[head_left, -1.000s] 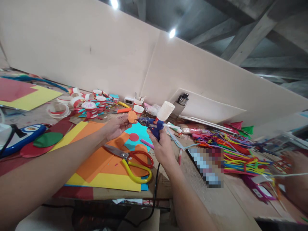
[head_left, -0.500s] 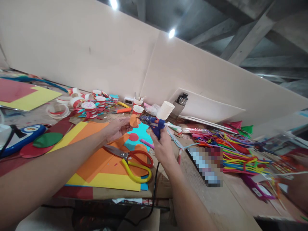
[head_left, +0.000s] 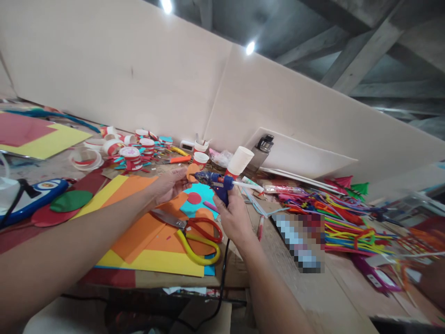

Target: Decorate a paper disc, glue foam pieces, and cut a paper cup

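My right hand [head_left: 235,211] is wrapped round the handle of a blue hot glue gun [head_left: 215,180], with a clear glue stick [head_left: 245,184] poking out of its back. A small orange paper circle [head_left: 191,173] is pinched in my left hand [head_left: 173,185]. The gun's nozzle points left and lies at or just over the circle; whether it touches I cannot tell. Below my hands, scissors [head_left: 200,253] with one red and one yellow handle rest on orange sheets [head_left: 139,236]. A cyan sheet [head_left: 205,192] bearing a red circle [head_left: 193,198] lies beneath the gun.
Decorated paper cups [head_left: 132,158] stand at the back left. Stacked white cups [head_left: 240,160] and a grey bottle [head_left: 259,153] are behind the gun. Colourful pipe cleaners [head_left: 351,232] and a blurred-out phone [head_left: 295,243] lie right. A black cord [head_left: 225,264] hangs over the table edge.
The glue gun has shifted slightly left and down, its nozzle now at the orange circle. The circle has turned to face me more. My left hand stays nearly in place.
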A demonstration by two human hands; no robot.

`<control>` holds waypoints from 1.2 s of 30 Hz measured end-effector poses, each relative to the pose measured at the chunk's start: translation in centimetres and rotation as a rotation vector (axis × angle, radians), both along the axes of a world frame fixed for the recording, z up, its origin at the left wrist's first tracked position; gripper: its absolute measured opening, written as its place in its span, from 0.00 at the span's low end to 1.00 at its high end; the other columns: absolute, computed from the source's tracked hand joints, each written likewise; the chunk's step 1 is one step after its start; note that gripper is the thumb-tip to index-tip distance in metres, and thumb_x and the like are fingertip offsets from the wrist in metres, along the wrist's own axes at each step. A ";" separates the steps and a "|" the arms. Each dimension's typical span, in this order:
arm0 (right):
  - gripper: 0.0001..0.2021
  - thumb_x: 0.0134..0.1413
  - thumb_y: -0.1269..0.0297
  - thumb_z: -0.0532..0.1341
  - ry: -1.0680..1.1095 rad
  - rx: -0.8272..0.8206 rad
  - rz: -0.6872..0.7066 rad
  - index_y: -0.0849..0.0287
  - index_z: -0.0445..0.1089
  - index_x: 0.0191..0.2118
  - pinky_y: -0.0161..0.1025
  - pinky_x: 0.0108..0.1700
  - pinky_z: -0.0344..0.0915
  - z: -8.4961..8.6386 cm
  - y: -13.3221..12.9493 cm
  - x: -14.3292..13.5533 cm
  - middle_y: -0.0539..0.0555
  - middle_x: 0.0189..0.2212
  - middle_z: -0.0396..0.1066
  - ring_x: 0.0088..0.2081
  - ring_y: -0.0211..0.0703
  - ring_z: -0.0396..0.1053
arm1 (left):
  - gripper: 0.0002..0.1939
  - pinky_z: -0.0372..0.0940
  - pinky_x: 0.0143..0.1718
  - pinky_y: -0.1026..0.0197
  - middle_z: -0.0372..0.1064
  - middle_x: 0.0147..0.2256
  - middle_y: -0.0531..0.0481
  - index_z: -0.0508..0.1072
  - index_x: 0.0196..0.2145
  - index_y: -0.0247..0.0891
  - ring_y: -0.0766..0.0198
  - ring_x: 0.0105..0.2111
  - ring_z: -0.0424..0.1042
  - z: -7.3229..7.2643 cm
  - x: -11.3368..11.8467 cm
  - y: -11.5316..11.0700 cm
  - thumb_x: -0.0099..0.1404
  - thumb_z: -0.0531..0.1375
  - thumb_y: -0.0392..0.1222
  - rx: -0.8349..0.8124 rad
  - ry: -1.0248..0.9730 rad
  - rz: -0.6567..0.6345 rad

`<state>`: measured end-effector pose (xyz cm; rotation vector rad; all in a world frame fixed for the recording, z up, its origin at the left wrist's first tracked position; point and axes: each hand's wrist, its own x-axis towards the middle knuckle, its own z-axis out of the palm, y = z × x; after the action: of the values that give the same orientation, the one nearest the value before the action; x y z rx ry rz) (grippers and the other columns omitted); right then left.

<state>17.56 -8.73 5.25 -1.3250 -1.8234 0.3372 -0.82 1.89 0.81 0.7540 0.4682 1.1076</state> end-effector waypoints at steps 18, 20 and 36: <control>0.18 0.57 0.65 0.54 0.113 0.001 -0.010 0.56 0.62 0.54 0.52 0.49 0.69 0.0 -0.1 -0.2 0.56 0.43 0.71 0.47 0.49 0.67 | 0.09 0.70 0.32 0.67 0.76 0.35 0.43 0.76 0.40 0.32 0.65 0.32 0.76 0.0 -0.5 0.3 0.62 0.60 0.36 0.056 0.018 -0.003; 0.19 0.57 0.65 0.54 0.099 -0.024 0.007 0.56 0.61 0.55 0.53 0.49 0.69 0.0 -0.1 -0.2 0.57 0.44 0.71 0.47 0.49 0.67 | 0.08 0.70 0.32 0.66 0.76 0.35 0.44 0.75 0.39 0.32 0.65 0.31 0.75 0.0 -0.6 0.4 0.63 0.60 0.36 0.052 0.015 0.021; 0.19 0.57 0.65 0.55 0.010 -0.003 0.012 0.56 0.62 0.55 0.51 0.52 0.64 0.0 -0.2 -0.2 0.58 0.50 0.69 0.49 0.50 0.67 | 0.07 0.71 0.32 0.66 0.76 0.33 0.46 0.75 0.37 0.33 0.67 0.30 0.74 0.0 -0.6 0.6 0.62 0.61 0.37 0.030 -0.022 0.044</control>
<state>17.33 -8.89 5.27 -1.3131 -1.8236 0.3522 -1.38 2.45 0.79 0.7605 0.4521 1.1651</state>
